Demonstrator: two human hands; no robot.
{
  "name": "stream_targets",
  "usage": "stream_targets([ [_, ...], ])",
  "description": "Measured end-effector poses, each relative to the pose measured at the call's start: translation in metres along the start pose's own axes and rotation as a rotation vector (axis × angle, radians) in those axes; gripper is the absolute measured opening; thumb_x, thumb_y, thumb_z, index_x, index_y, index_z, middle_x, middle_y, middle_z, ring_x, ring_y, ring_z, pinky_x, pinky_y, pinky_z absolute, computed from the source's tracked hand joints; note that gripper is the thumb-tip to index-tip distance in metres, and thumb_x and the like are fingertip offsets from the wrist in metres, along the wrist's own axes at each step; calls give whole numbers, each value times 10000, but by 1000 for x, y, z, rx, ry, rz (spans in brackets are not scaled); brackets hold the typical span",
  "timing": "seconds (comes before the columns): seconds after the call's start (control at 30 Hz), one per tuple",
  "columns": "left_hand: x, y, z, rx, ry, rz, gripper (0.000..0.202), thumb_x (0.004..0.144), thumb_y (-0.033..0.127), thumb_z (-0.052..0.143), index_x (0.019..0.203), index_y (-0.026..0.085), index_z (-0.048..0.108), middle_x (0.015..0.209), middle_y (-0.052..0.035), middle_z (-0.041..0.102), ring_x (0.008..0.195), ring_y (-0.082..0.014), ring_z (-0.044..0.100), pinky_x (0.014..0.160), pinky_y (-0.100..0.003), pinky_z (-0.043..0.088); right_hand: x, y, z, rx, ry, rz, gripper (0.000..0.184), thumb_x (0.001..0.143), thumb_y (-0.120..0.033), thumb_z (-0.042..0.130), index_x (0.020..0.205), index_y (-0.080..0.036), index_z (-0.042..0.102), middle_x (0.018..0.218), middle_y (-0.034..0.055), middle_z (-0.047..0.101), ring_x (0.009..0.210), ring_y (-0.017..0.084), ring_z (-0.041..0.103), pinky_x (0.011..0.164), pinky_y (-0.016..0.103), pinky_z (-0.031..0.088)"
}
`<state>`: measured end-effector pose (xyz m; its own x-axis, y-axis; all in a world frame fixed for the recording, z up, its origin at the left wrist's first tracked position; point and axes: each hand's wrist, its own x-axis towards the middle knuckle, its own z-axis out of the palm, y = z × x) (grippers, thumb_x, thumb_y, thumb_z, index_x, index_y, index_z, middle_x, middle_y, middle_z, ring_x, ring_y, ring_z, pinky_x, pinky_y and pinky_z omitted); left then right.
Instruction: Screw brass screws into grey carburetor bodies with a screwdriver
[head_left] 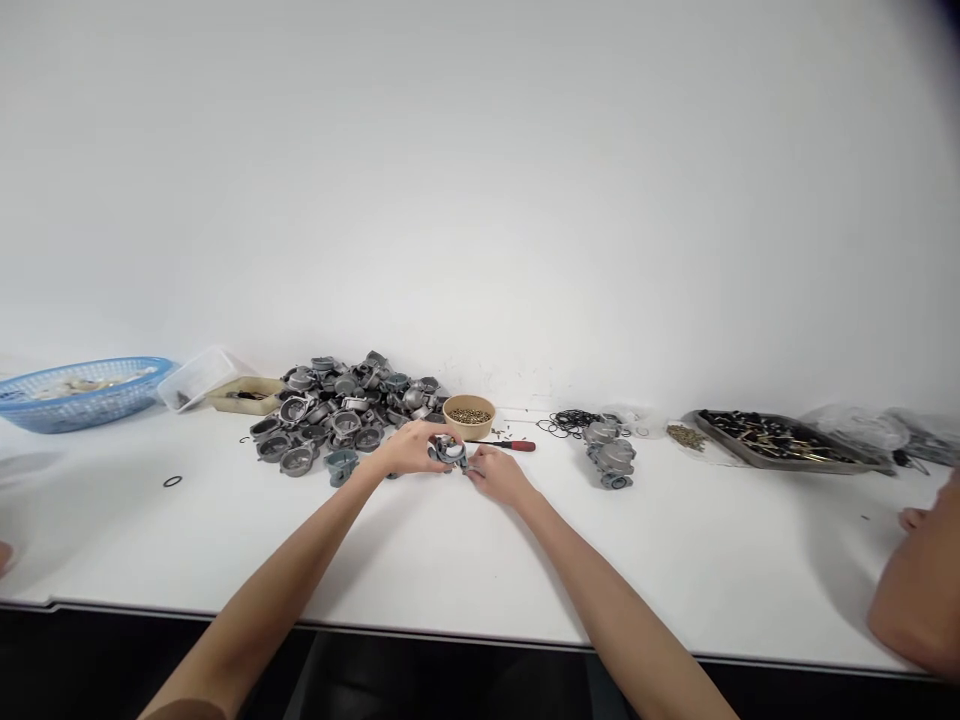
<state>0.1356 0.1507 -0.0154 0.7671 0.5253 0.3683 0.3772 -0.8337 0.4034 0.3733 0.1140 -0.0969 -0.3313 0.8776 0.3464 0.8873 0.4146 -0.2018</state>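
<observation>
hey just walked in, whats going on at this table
One person's left grip holds a grey metal part, with the right grip at its side. A heap of similar parts lies to the left, a bowl of small brass-coloured pieces stands just behind, and a red-handled tool lies beyond the right grip.

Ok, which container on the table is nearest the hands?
The round tan bowl of small brass-coloured pieces, just beyond the left hand and right hand; the blue basket, clear box and yellowish tray sit farther left, the dark tray farther right.
</observation>
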Motion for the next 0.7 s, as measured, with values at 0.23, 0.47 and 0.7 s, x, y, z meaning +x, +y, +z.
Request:
stream_targets([
  [0.23,-24,-15,28,-42,93,-23,358,696,264,756,1052,254,723,963,6,741,761,-170,630,729,-261,460,3,3,-3,37,-61,-25,223,917,-172,585,958,-242,792,987,52,720,913,202,681,809,265,483],
  [0.47,-33,-23,33,-36,79,-48,381,721,316,767,1092,249,709,1050,-28,739,890,-218,658,849,-294,490,-1,6,-25,108,-58,-24,193,922,-188,577,927,-222,767,1009,64,722,926,216,671,811,291,480],
  [0.7,-32,-28,38,-108,62,-49,397,739,259,752,1129,235,682,1130,-48,713,1004,-239,634,933,-331,479,-8,25,-29,219,-114,54,166,894,-231,597,865,-225,760,1005,50,742,859,206,673,751,297,480],
])
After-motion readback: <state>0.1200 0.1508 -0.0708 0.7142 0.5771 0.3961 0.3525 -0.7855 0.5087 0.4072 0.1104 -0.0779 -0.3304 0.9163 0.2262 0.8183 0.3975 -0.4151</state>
